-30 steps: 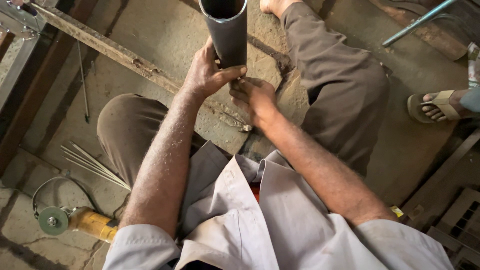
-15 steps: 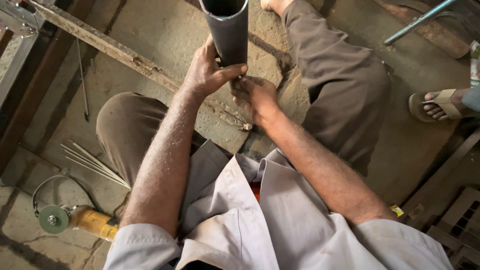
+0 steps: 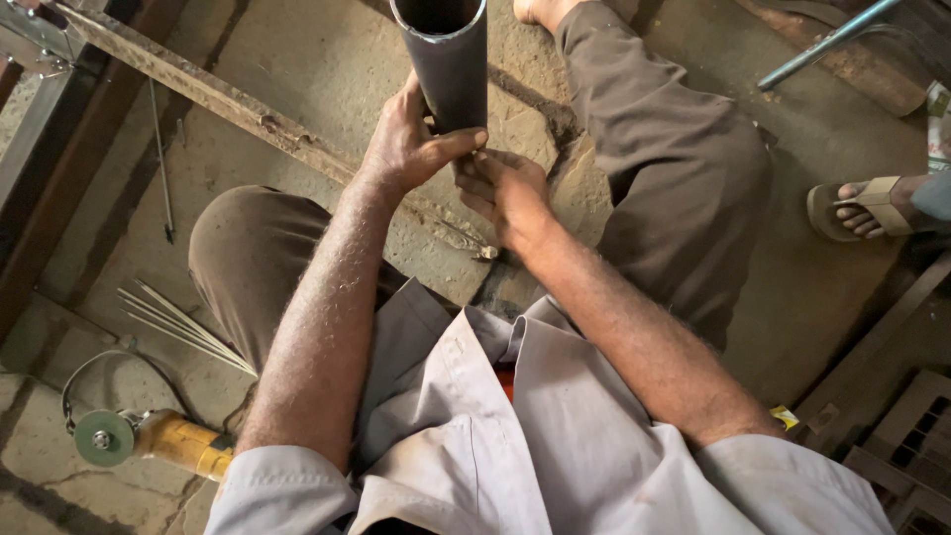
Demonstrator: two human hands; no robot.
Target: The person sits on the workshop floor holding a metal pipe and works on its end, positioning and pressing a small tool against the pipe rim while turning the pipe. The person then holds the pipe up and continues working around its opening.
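A dark grey metal pipe (image 3: 451,59) stands upright between my knees, its open top near the camera. My left hand (image 3: 411,144) wraps around the pipe's lower part, thumb across its front. Just beneath and to the right, my right hand (image 3: 510,193) touches the pipe's base with curled fingers; whether it holds anything small there is hidden. I sit on a concrete floor in brown trousers and a grey shirt, legs spread.
A rusty steel angle bar (image 3: 228,99) runs diagonally across the floor. An angle grinder with a yellow body (image 3: 149,441) lies at lower left beside several thin welding rods (image 3: 183,327). Another person's sandalled foot (image 3: 862,208) is at right. Metal frames (image 3: 892,436) lie at lower right.
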